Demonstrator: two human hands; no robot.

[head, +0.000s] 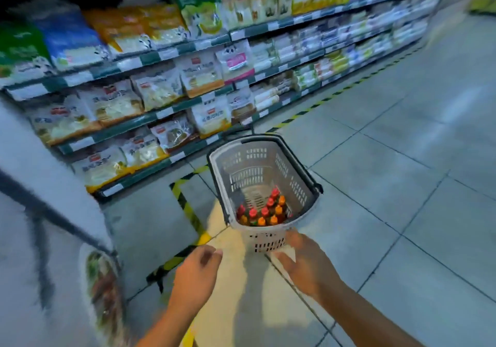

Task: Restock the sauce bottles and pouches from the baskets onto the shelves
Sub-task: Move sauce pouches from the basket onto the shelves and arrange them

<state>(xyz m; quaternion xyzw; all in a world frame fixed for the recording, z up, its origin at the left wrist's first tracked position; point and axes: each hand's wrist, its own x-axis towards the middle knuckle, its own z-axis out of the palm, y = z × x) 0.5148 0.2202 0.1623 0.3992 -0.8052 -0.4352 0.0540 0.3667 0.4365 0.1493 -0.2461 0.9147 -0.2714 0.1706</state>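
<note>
Head view of a shop aisle. A grey plastic basket [264,183] with slotted walls and a dark rim stands on the tiled floor [402,185], just in front of the lowest shelf. Its dark handle [239,132] shows at the far end of the rim. Inside, gathered at the near end of the basket, stand about a dozen small sauce bottles [264,211]; those with red caps lie toward the far side of the cluster and those with orange caps toward the near side. The far part of the basket floor is bare. The left hand [200,264] hangs above the floor to the near left of the basket, its fingers loosely curled and holding nothing, apart from the basket. The right hand [304,259] reaches toward the near end wall of the basket with fingers spread wide and relaxed; whether its fingertips touch the wall cannot be told. The shelves [150,115] at left run away down the aisle in tiers with green edge strips and white price tags, and carry rows of packaged goods in bags [158,89]. Yellow and black hazard tape [185,204] marks the floor beside the basket.
</note>
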